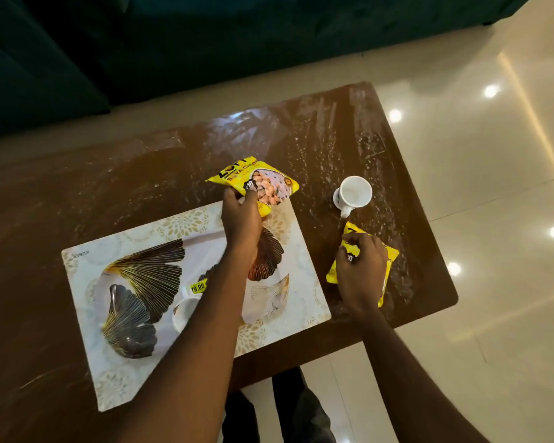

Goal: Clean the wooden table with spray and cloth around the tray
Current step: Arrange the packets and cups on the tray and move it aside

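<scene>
Forearms enter from 6 o'clock, above dark trousers and pale floor tiles.

Wooden table: brown and glossy, filling the middle of the view. Wet streaks and droplets show on its 3 o'clock end.

Tray: white, rectangular, printed with dark fan-shaped leaves. It lies flat on the table at 7 o'clock from the table's centre. A small white cup stands on it, partly hidden by the left forearm, with a yellow price sticker just beyond it.

Left hand: fingers curled round the near edge of a yellow soya packet at the tray's 1 o'clock corner. Whether that packet is lifted cannot be told.

White mug: upright on the table at 3 o'clock from that packet, apart from it.

Right hand: at 5 o'clock from the mug, fingers curled over a second yellow packet that lies on the table just beside the tray's right edge.

Dark green sofa: at 12 o'clock, beyond the table.
</scene>
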